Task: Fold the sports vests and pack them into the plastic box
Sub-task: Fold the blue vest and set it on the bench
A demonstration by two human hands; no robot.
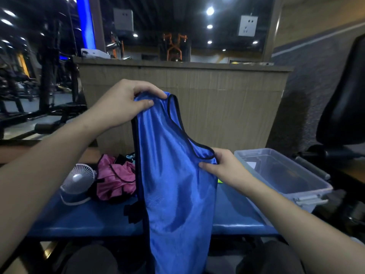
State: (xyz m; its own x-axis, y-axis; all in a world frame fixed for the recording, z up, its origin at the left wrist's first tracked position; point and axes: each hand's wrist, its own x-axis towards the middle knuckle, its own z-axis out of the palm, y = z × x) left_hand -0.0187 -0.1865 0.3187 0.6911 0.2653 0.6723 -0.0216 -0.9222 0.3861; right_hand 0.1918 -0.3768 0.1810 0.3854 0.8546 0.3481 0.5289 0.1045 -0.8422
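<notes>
The blue vest (173,175) hung in the air over the blue bench (79,218), the left hand (126,103) pinching one shoulder strap high up and the right hand (223,167) pinching the other strap lower down, so the garment dangled tilted. To fold it well, the two hands would probably need to level the straps, lay the vest flat on the bare bench beside the crumpled pink vest (116,178), and smooth it before doubling it over. The clear plastic box (286,175) stood open at the right end, within easy reach.
</notes>
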